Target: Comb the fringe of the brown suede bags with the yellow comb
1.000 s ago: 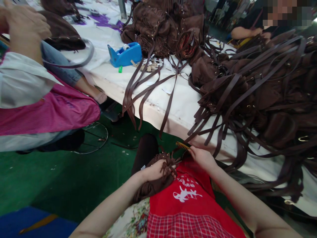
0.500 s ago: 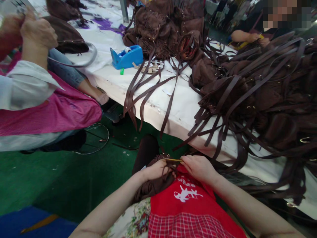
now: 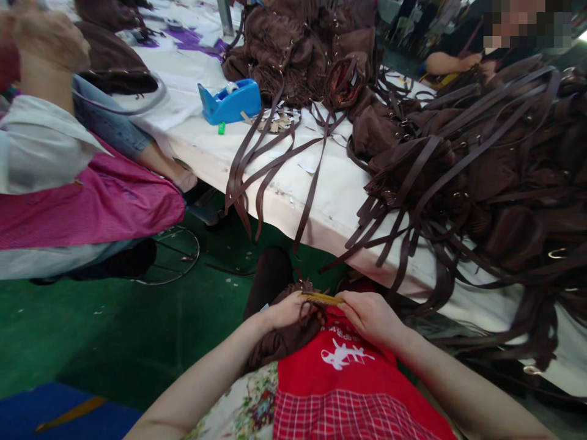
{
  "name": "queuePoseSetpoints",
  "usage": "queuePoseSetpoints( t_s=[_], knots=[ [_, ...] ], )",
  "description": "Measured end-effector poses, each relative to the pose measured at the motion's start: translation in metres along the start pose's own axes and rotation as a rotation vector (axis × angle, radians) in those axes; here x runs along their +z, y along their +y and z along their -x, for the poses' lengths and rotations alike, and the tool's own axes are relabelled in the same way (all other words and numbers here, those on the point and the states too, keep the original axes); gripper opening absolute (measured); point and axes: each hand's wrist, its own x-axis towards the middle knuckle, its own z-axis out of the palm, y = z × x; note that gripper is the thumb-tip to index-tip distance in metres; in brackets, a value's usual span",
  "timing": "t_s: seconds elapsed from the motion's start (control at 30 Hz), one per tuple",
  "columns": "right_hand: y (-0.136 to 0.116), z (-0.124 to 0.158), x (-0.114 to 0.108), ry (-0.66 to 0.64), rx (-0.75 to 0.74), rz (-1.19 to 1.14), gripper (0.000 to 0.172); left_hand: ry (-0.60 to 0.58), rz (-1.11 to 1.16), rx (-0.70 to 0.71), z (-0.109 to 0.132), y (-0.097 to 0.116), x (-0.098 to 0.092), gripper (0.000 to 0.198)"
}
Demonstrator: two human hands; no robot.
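Observation:
A dark brown bag (image 3: 287,342) with fringe lies bunched on my lap, against my red apron (image 3: 334,373). My left hand (image 3: 288,313) is closed on its upper part, with thin brown strands showing around the fingers. A yellowish strip (image 3: 323,298) stretches between my two hands over the bag's top. Its right end is pinched by my right hand (image 3: 372,316), fingers pressed together. I cannot make out how the strip's left end joins the bag, as my left fingers cover it.
Brown bags (image 3: 495,183) with long straps are heaped on the white-covered table (image 3: 279,211), straps hanging over its edge. A blue tape dispenser (image 3: 232,102) stands near paper scraps. At left sits a co-worker in a pink apron (image 3: 114,201); another person's hands (image 3: 481,64) work across the table.
The yellowish strip between my hands now shows broader. My right hand has shifted slightly right. The left co-worker's hands have moved left, and the whole view has shifted a little.

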Motion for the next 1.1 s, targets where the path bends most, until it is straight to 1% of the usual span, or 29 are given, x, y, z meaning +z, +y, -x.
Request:
queuePoseSetpoints(
  t_s=[0.13, 0.23, 0.4, 0.47, 0.57, 0.67, 0.77, 0.87, 0.93, 1.0, 1.1],
  knots=[
    [0.001, -0.002, 0.004, -0.012, 0.007, 0.11, 0.035, -0.027, 0.077, -0.027, 0.001, 0.002, 0.001, 0.035],
    [0.004, -0.002, 0.009, -0.006, 0.007, 0.194, 0.036, -0.034, 0.13, -0.038, 0.001, -0.003, 0.003, 0.042],
    [0.004, -0.002, 0.017, 0.007, 0.009, 0.313, 0.037, -0.01, 0.201, -0.063, 0.001, -0.01, 0.004, 0.051],
    [0.004, -0.002, 0.019, 0.009, 0.032, 0.337, 0.035, -0.012, 0.199, -0.076, 0.001, -0.008, 0.004, 0.05],
    [0.005, -0.005, 0.024, 0.002, 0.065, 0.353, 0.033, -0.024, 0.147, -0.084, 0.001, 0.001, 0.004, 0.049],
    [0.015, -0.011, 0.033, -0.018, 0.095, 0.367, 0.03, -0.027, 0.114, -0.092, 0.001, 0.012, 0.005, 0.048],
    [0.039, -0.018, 0.047, -0.058, 0.22, 0.383, 0.03, -0.007, -0.001, -0.085, 0.005, 0.019, 0.005, 0.047],
    [0.07, -0.021, 0.06, -0.12, 0.373, 0.362, 0.035, 0.006, -0.046, -0.096, 0.011, 0.02, 0.004, 0.046],
    [0.085, -0.021, 0.063, -0.122, 0.403, 0.303, 0.036, 0.022, 0.002, -0.151, 0.012, 0.018, 0.003, 0.046],
    [0.091, -0.02, 0.061, -0.074, 0.396, 0.209, 0.037, 0.04, 0.065, -0.191, 0.01, 0.017, 0.003, 0.046],
    [0.081, -0.019, 0.05, 0.033, 0.345, 0.012, 0.039, 0.068, 0.105, -0.163, 0.006, 0.015, 0.003, 0.045]
  ],
)
